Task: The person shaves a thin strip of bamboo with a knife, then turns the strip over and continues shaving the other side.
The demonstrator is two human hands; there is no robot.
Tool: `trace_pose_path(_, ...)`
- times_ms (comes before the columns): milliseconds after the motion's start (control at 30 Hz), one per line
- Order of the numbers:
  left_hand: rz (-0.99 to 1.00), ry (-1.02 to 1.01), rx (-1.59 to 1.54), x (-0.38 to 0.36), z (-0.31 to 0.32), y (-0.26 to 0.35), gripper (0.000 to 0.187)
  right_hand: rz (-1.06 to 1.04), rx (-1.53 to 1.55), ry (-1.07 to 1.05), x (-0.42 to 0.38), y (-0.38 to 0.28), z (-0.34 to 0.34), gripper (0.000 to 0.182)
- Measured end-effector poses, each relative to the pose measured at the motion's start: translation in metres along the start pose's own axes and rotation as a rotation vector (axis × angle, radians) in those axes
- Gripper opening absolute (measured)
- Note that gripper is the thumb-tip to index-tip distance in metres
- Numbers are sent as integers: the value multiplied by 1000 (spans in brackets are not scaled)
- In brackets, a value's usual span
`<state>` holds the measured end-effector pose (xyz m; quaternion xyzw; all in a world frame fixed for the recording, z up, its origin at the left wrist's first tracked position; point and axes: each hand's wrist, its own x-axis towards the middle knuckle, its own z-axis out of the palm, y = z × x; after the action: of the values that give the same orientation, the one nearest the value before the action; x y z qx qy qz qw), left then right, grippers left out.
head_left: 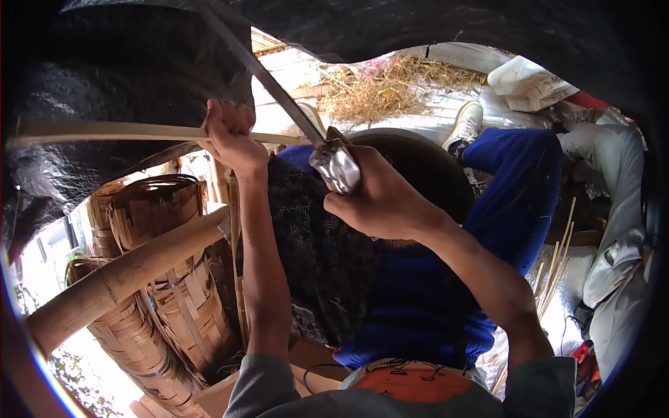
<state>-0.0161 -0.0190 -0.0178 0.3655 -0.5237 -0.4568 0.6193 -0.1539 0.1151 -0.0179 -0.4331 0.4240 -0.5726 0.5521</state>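
My left hand (pixel 233 136) is raised and closed around a long pale bamboo strip (pixel 104 131). The strip runs from the far left through my fingers towards the knife. My right hand (pixel 376 195) grips a knife by its shiny, silver-wrapped handle (pixel 338 168). Its long, narrow blade (pixel 275 90) slants up and left, past my left hand, towards the black sheeting. Where the strip's right end comes near the base of the blade, it overlaps my clothing in this view. A dark patterned cloth (pixel 313 244) lies over my blue trousers (pixel 523 181).
Black plastic sheeting (pixel 139 76) hangs above and to the left. Woven bamboo baskets (pixel 167 306) and a thick bamboo pole (pixel 118 282) stand at lower left. Straw-like shavings (pixel 380 90) lie ahead. Another person's pale-trousered leg (pixel 613 188) is at right, near thin upright strips (pixel 557 272).
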Motion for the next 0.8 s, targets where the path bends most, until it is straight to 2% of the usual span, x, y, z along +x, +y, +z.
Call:
trace_pose_path(33, 4, 12, 3, 4, 1, -1, 45, -6, -4, -5, -3, 3, 1, 11)
trace_pose_path(100, -4, 23, -25, 4, 0, 0, 43, 306, 218, -27, -22, 16, 6, 14)
trace_pose_path(133, -9, 28, -61, 5, 2, 0, 42, 627, 327, -32, -35, 35, 12, 14)
trace_pose_path(167, -11, 24, -61, 1, 1, 1, 42, 627, 330, -29, -45, 48, 15, 14)
trace_pose_path(233, 30, 30, 69, 2, 4, 4, 44, 812, 255, -166, -35, 45, 14, 12)
trace_pose_path(267, 15, 0, -45, -5, 5, 0, 44, 729, 264, -154, -33, 44, 9, 12)
trace_pose_path(300, -3, 17, -23, -12, 0, 1, 44, 757, 278, -169, -27, 21, 7, 12)
trace_pose_path(333, 15, 20, -10, -11, -2, 0, 44, 648, 233, -203, -17, -2, 2, 18)
trace_pose_path(367, 72, 9, -35, 1, 6, -5, 43, 496, 154, -226, -1, -16, -7, 36)
trace_pose_path(400, 65, 59, -16, 3, 10, -6, 43, 487, 139, -225, 2, -21, -9, 36)
trace_pose_path(467, 60, 52, -17, 4, 7, -8, 44, 179, -46, -91, -1, -25, -6, 33)
trace_pose_path(500, 66, 32, -25, 8, 6, -9, 44, 175, -50, -96, -8, -13, -1, 33)
trace_pose_path(567, 49, 51, 22, 9, 4, -9, 44, 563, 244, 21, -39, 31, 16, 28)
trace_pose_path(600, 161, 80, 251, 7, 3, -17, 44, 564, 246, 23, -50, 44, 17, 28)
trace_pose_path(633, 279, 103, 475, 8, 7, -18, 43, 669, 143, -48, -56, 53, 17, 22)
trace_pose_path(667, 138, 93, 203, 6, 6, -13, 43, 755, 29, -109, -53, 61, 12, 16)
trace_pose_path(700, -9, 86, -66, 2, 5, -7, 43, 737, 14, -96, -35, 56, 3, 16)
trace_pose_path(733, -76, 207, -100, 4, 9, -5, 43, 661, 59, -101, -23, 43, 1, 8)
trace_pose_path(767, 61, 139, 158, 5, 8, -4, 42, 590, 122, -96, -21, 25, 5, 4)
trace_pose_path(800, 50, 113, 90, 5, 14, -5, 42, 618, 96, -151, -13, 0, -1, 5)
